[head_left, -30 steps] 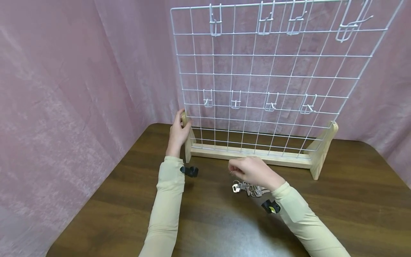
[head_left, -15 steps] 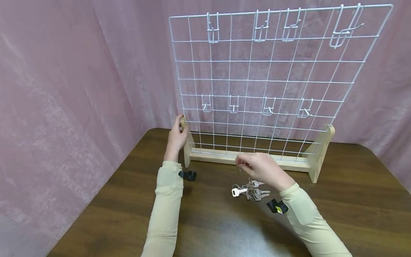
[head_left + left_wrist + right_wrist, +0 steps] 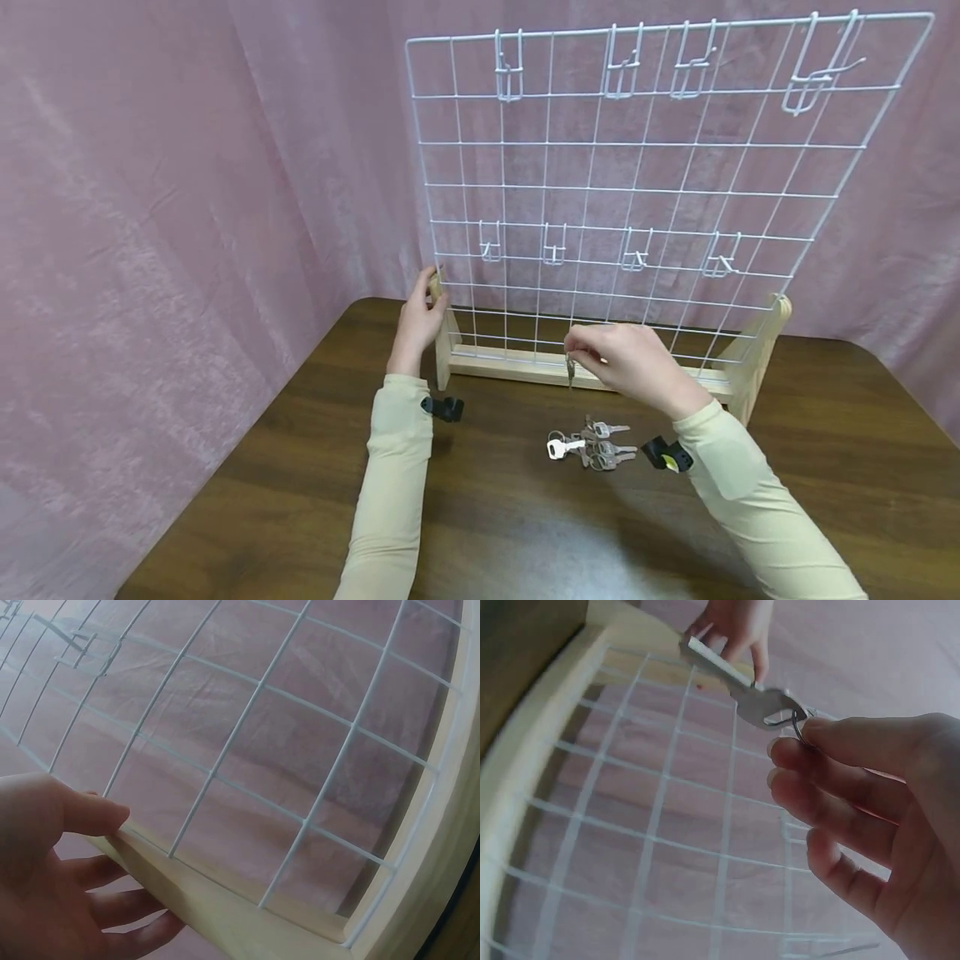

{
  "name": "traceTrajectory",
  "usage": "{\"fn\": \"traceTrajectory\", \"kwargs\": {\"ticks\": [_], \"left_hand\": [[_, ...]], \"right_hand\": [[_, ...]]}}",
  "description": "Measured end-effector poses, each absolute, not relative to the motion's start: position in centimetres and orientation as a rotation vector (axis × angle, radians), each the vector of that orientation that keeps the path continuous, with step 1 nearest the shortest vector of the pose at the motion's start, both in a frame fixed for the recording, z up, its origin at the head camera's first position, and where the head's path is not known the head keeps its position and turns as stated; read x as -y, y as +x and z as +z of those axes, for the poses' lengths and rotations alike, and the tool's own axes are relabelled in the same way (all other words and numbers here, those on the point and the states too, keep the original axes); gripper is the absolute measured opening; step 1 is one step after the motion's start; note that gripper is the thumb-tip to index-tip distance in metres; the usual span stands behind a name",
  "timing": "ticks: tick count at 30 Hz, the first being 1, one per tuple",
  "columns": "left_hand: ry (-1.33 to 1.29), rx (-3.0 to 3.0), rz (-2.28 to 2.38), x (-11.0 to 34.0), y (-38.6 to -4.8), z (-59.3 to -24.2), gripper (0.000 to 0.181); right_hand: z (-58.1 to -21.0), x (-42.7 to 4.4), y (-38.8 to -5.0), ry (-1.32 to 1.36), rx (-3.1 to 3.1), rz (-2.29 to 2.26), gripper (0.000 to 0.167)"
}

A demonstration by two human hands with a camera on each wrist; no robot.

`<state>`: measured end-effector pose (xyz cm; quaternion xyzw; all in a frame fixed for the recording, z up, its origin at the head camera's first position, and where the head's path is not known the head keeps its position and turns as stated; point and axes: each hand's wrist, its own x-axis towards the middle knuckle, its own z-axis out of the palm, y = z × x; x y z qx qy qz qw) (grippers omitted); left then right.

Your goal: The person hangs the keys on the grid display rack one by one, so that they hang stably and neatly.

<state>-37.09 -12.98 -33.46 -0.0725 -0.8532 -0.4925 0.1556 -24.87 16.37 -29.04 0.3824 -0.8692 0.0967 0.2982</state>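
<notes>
Lifted away from the key pile (image 3: 606, 452) since a second ago: the right hand (image 3: 628, 358), with one key (image 3: 572, 375) now dangled before the wire grid (image 3: 551, 192). Its ring (image 3: 798, 731) is pinched between thumb and fingertip (nice, it hangs free), arm (image 3: 765, 496) angled in from the right. That pinch is probably best kept at the ring's edge, while the stand (image 3: 442, 354) is braced by the gripping left hand (image 3: 420, 318).
</notes>
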Motion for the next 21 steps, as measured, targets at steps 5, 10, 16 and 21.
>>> {"fn": "traceTrajectory", "kwargs": {"ticks": [5, 10, 16, 21], "left_hand": [[-0.194, 2.445, -1.433, 13.0, -37.4, -33.9, 0.048], [-0.188, 2.435, -1.437, 13.0, -37.2, -33.7, 0.048], [-0.19, 2.439, -1.427, 12.8, -37.2, -33.6, 0.047], [-0.183, 2.443, -1.427, 13.0, -37.0, -33.7, 0.047]], "right_hand": [[-26.8, -16.0, -25.8, 1.11, 2.345, 0.072, 0.014], [-24.9, -15.5, -26.6, 1.173, 2.346, -0.102, 0.02], [-22.7, -14.7, -27.1, 1.244, 2.306, -0.299, 0.025], [-20.0, -13.9, -27.4, 1.278, 2.301, -0.353, 0.02]]}}
